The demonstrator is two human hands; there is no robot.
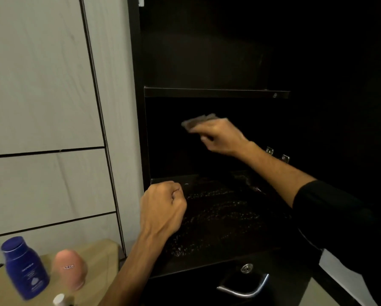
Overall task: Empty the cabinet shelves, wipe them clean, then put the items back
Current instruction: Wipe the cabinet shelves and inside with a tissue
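While the left hand [163, 204] hangs fisted at the shelf edge [207, 265], the right hand [220, 136] grips a cloth [198, 120] inside

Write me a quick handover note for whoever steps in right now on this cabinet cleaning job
Right hand: grips a cloth, held up inside the lower compartment near its back wall.
Left hand: curled in a fist at the front left edge of the lower shelf, holding nothing.
Shelves: no items show on the lower shelf or the upper shelf; the lower one shows wet streaks.
Items: blue bottle, pink bottle and a small white-capped bottle stand on the wooden table at left.
Done: emptying, as far as shows.
Left: finish wiping, then put the items back.
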